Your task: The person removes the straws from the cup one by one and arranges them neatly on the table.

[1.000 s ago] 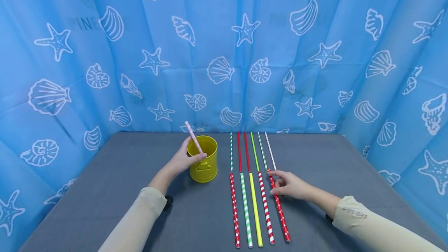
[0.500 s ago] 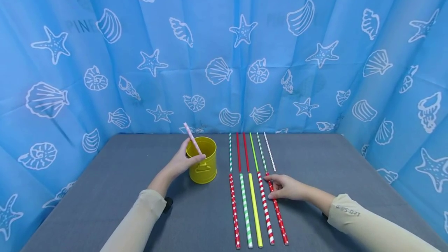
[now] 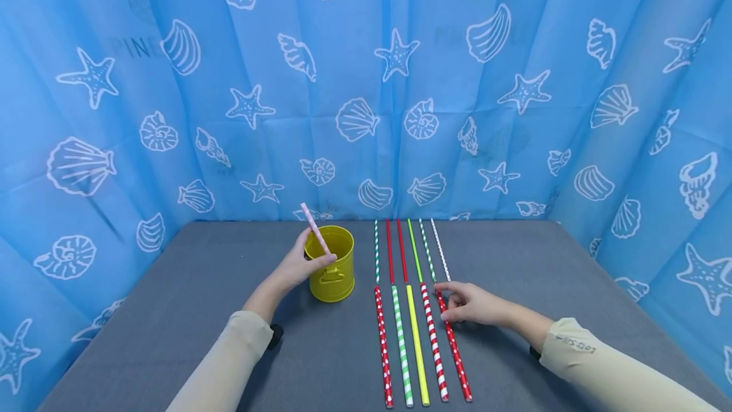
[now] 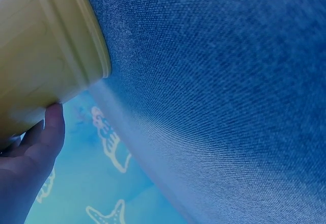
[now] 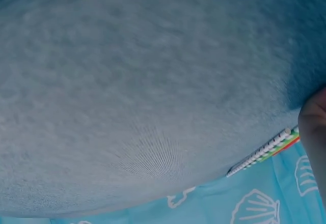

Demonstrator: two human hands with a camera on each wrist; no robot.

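Note:
My left hand [image 3: 303, 266] grips a small yellow bucket [image 3: 334, 281] from its left side, thumb at the near rim. In the left wrist view, fingers [image 4: 51, 127] curl against the bucket's wall [image 4: 56, 40]. A pale pink patterned paper straw [image 3: 314, 227] leans in the bucket, its top sticking out to the left, its lower end hidden. My right hand [image 3: 477, 304] pinches the upper part of a red straw with white spots [image 3: 455, 351], the rightmost of the near row, lying on the table. Only the edge of that hand shows in the right wrist view.
Left of the held straw lie a red-and-white striped [image 3: 433, 342], a yellow [image 3: 417, 345], a green-and-white striped [image 3: 402, 345] and a red spotted straw [image 3: 383, 345]. Several thinner straws form a far row, including a white patterned one [image 3: 440, 250]. A blue shell-print curtain [image 3: 366, 81] surrounds the grey table [image 3: 240, 240].
The right hand has shifted slightly left and nearer, drawing the red spotted straw's top the same way, then eased back a little. The left hand and bucket stay in place.

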